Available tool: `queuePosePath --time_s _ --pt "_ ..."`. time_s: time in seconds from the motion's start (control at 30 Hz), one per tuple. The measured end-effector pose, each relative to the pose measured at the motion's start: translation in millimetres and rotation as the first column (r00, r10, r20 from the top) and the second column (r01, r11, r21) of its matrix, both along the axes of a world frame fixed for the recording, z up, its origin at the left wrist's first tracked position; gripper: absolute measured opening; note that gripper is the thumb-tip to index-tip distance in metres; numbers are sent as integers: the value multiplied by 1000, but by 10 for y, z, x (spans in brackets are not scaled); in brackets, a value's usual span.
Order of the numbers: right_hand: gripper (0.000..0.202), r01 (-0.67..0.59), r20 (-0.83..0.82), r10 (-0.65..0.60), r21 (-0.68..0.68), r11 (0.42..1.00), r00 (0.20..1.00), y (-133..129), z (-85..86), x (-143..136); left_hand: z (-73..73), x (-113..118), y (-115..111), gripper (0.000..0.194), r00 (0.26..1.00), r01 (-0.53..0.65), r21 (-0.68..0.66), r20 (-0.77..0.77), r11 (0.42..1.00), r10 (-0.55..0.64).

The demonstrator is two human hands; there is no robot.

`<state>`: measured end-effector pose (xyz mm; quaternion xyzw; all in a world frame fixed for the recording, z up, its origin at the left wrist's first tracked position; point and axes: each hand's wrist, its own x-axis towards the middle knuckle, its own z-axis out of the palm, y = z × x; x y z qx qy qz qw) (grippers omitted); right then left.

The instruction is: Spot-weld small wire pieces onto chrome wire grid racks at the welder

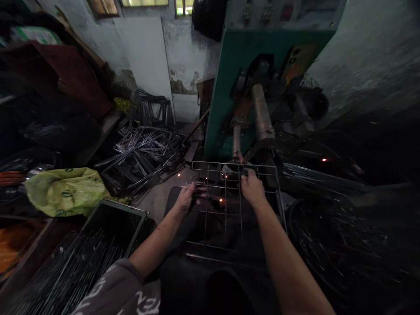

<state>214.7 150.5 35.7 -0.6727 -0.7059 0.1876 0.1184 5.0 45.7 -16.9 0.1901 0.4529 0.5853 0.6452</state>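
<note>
A wire rack [225, 214] of thin crossed metal rods lies before me, its far edge at the electrode tips of a green spot welder [216, 118]. My left hand [186, 199] is closed at the rack's left side, fingers round a rod. My right hand [252, 188] pinches the rack near its far edge, just right of the lower electrode [236, 142]. The thick upper electrode arm [261, 109] reaches down toward me. Small orange sparks glow under and around the rack. Shadow hides the rack's near part.
Left of me, a bin [65, 271] holds many thin rods, beside a yellow-green sack [67, 192]. Bent wire frames [141, 146] are heaped on the floor farther back. On the right stand a dark round tub [315, 236] with wire pieces and a bundle of rods [321, 177].
</note>
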Motion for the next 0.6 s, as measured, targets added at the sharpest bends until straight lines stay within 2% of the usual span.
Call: queuePosePath --time_s 0.17,0.37,0.6 --pt "42 88 -70 -85 42 995 994 -45 -94 245 24 147 -1 53 998 56 23 25 998 -56" --pt "45 190 -109 -185 38 981 977 -48 -135 527 57 356 151 50 994 101 24 40 995 -102" --pt "45 196 -185 -173 115 974 967 21 -144 630 41 441 293 51 987 149 34 63 988 -151"
